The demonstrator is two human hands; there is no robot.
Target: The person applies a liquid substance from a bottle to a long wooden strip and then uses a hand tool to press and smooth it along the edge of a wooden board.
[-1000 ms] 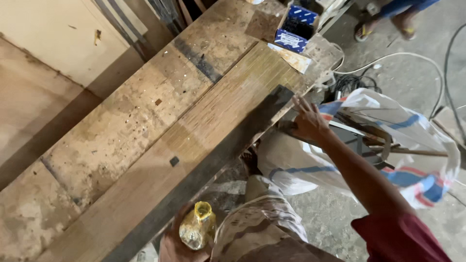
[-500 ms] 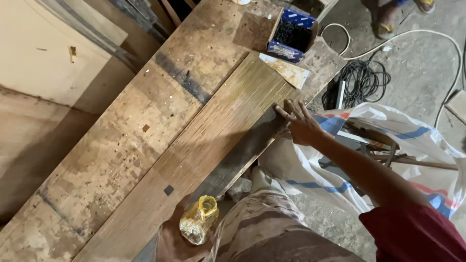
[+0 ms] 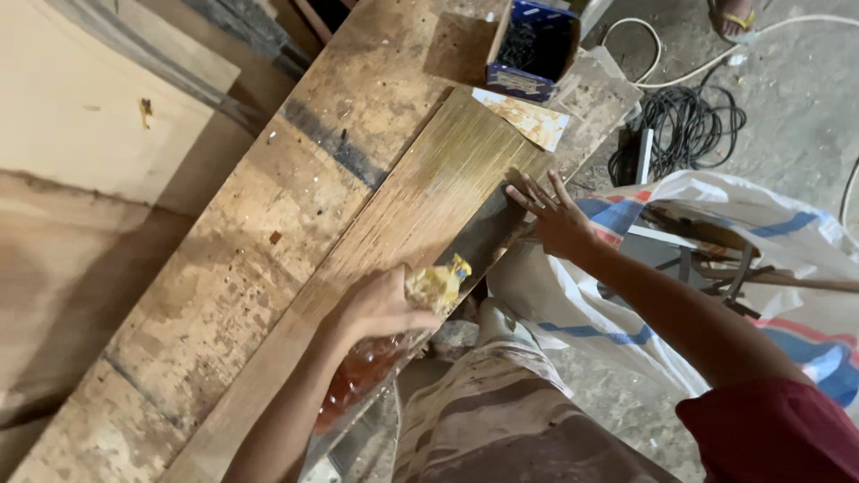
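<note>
1. Plastic bottle (image 3: 420, 304): clear, with a yellow nozzle end and reddish-brown liquid inside, lying tilted over the near edge of the plank, nozzle pointing toward the far end.
2. Left hand (image 3: 380, 309): fingers curled around the bottle's upper body, gripping it.
3. Right hand (image 3: 555, 215): flat and spread, fingers splayed, pressed on the dark side face at the far end of the plank; it holds nothing.
4. Plank (image 3: 420, 206): long, yellowish-brown board lying lengthwise on the workbench, its near edge at the bench side.
5. Workbench (image 3: 224, 268): worn, stained wooden top with dark marks.
6. Blue cardboard box (image 3: 532, 45): open, holding dark small parts, at the far end of the bench.
7. Woven sack (image 3: 734, 250): white with blue and red stripes, on the floor just beside the right forearm.
8. Black coiled cable (image 3: 689, 121): on the concrete floor beyond the sack.
</note>
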